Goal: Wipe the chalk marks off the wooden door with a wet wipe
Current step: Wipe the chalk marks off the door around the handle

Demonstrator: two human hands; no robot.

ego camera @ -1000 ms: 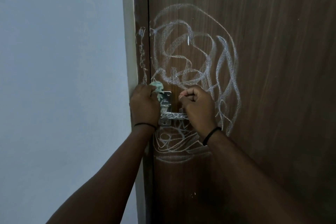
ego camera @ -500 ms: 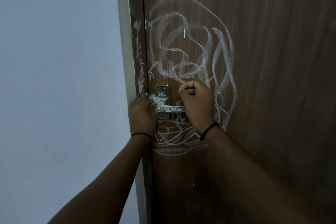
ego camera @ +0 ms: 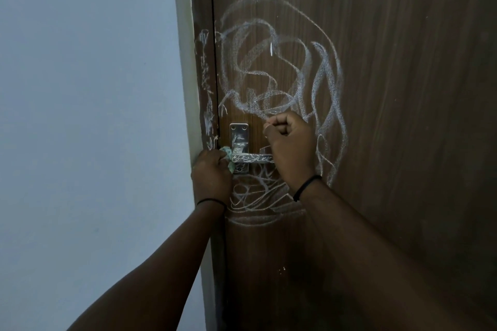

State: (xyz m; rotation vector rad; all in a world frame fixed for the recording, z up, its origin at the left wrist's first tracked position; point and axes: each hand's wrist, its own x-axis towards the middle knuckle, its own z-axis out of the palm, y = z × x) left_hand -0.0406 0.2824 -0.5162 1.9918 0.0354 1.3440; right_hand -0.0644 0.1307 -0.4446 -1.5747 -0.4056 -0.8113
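Beside the metal latch (ego camera: 239, 148), the left hand (ego camera: 211, 173) has slid down the door edge, its grip pinching the green wet wipe (ego camera: 227, 154). Only that edge is getting cleaned. The right hand (ego camera: 291, 148) stays curled on the handle (ego camera: 254, 159). Big chalk marks (ego camera: 282, 70) on the wooden door (ego camera: 403, 115) remain. Latch and handle block wiping.

The wooden door (ego camera: 390, 115) is dark brown with a vertical grain. On it are white chalk marks (ego camera: 282, 67), large loops above the metal latch plate (ego camera: 238, 140) and smaller scribbles (ego camera: 255, 196) below it. The latch bar (ego camera: 251, 159) also carries chalk lines. To the left, the door frame (ego camera: 203, 88) has a vertical chalk streak (ego camera: 206, 80), beside the pale wall (ego camera: 88, 115).
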